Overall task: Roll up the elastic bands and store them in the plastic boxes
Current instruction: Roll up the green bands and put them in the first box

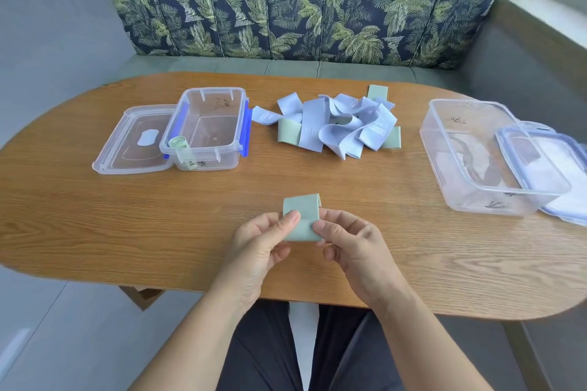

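Left hand point(258, 246), right hand point(355, 247) pinch green band point(301, 211).

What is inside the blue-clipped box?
One rolled green band in the near-left corner of the box, tail loose. The clear walls hide nothing else.

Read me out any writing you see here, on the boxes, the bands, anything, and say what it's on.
Left plastic box: black handwritten marks on its walls, too blurred to read.
Right plastic box: black handwritten marks, unreadable.
Lavender bands: small printed lettering, too small to read.
Green band pinched by left hand and right hand: no writing shows.
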`<state>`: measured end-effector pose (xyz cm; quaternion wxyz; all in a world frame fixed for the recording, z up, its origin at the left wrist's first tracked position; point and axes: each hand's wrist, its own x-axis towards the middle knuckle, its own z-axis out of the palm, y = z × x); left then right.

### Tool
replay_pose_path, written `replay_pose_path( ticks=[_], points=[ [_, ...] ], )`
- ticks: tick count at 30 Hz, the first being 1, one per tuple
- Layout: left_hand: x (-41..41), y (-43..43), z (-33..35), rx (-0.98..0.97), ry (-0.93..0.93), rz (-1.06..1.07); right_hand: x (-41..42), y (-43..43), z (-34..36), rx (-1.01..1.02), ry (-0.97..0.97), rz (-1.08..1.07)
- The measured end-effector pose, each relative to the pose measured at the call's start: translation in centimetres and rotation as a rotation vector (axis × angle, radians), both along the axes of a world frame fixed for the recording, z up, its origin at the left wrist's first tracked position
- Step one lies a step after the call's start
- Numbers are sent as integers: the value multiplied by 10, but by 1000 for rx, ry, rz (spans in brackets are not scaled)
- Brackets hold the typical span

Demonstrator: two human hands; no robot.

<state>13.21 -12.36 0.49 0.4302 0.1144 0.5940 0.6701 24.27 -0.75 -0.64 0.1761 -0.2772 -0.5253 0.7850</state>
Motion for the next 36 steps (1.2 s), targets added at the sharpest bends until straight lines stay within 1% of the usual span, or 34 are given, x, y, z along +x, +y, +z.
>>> replay_pose_path(
  ticks=[3, 6, 14, 19, 24, 26, 31, 36],
  points=[
    [-1, 1, 1, 145, -87, -29, 1, 0, -2, 31, -1, 5],
    [-2, 2, 2, 201, -51, -49, 2, -1, -1, 34, -12, 2],
    [-3, 2, -3, 147, 43, -66, 4, -1, 4, 36, -87, -23],
    [-4, 1, -4, 95, 67, -45, 10, 0, 6, 66, -49, 63],
    [0, 0, -3, 18, 187, -57, 10, -2, 7, 97, -66, 26],
    [0, -1, -3, 32, 208, -82, 8, -2, 7, 80, -75, 11],
    [-3, -3, -4, 155, 125, -88, 6, -3, 6, 35, -91, 4],
    [-4, -4, -6, 133, 142, -90, 7, -2, 9, 11, -89, 2]
  ],
)
